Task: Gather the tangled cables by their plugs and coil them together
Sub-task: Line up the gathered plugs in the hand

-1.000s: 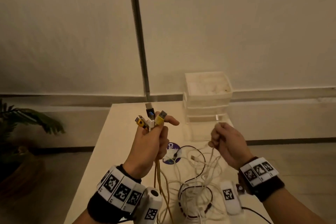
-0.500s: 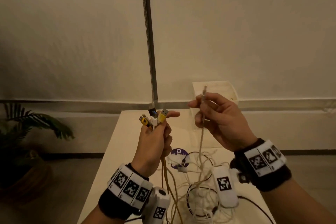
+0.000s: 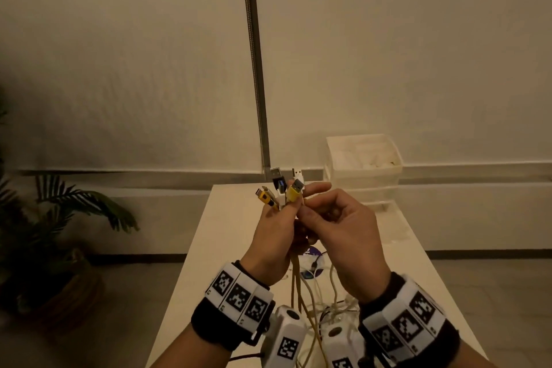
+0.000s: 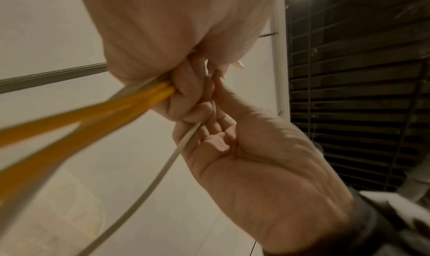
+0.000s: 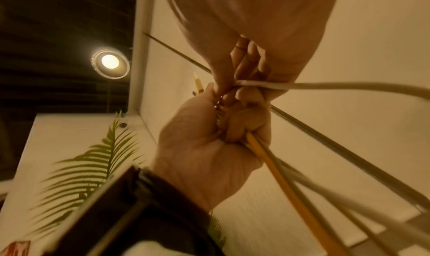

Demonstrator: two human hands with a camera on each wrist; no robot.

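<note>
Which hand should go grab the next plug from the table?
The right hand, probably. The left hand grips the bunch of plugs and must keep holding them, while the right only adds a white cable.

The head view looks forward and down over the desk (image 3: 239,218) toward the wall. Both wrist views sit close beneath the hands, apparently tilted up toward the ceiling; all three share the clasped fingers (image 4: 186,87) and yellow cables (image 5: 279,177).
</note>
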